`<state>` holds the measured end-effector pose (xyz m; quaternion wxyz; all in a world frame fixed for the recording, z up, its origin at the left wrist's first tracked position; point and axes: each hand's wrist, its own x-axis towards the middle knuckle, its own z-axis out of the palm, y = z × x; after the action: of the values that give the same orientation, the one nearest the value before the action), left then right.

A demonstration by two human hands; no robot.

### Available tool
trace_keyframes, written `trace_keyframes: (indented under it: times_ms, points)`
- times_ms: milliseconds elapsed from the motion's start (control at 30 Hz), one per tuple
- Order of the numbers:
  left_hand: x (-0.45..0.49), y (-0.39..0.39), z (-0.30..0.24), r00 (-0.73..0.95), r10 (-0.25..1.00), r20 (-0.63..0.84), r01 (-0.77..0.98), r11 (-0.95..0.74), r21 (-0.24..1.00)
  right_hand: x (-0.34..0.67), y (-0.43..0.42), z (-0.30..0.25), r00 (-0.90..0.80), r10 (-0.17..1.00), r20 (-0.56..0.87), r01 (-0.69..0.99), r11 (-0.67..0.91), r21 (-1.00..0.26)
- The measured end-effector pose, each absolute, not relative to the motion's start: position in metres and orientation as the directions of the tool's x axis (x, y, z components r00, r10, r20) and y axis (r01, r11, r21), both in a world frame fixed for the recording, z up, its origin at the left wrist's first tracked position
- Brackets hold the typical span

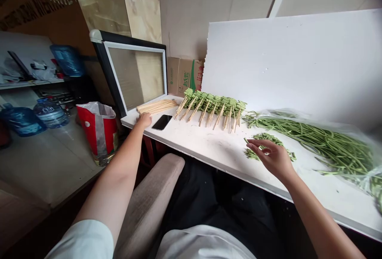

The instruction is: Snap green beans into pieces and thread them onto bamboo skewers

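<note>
My left hand (145,119) rests with curled fingers at the near end of a pile of wooden skewers (158,106); whether a skewer is between its fingers is hidden. My right hand (276,158) pinches a short cut piece of green long bean (246,141) between thumb and fingertips. It hovers over a small heap of cut bean pieces (270,137) on the white table (205,143). Farther back, several finished bean skewers (213,104) lie in a row, sticks pointing toward me.
A phone (162,122) lies beside the loose skewers. Whole long beans (322,137) spill from a clear plastic bag on the right. A framed glass panel (137,76), a cardboard box (185,76) and a white board (286,64) stand behind. A red bag (97,129) is on the floor.
</note>
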<state>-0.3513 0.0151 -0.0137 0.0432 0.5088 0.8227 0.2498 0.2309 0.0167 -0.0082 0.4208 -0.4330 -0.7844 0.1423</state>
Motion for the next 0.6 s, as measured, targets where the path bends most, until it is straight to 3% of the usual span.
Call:
trace_keyframes:
  times_ms: [333,600]
  points:
    - [-0.386,0.033,-0.049,-0.511,0.845,0.154,0.852,0.476,0.216,0.23,0.021,0.001,-0.296,0.779,0.553,0.605,0.601,-0.523]
    - [-0.402,0.061,-0.039,-0.58,0.808,0.103,0.812,0.564,0.148,0.257,0.022,0.019,-0.298,0.8,0.521,0.657,0.567,-0.496]
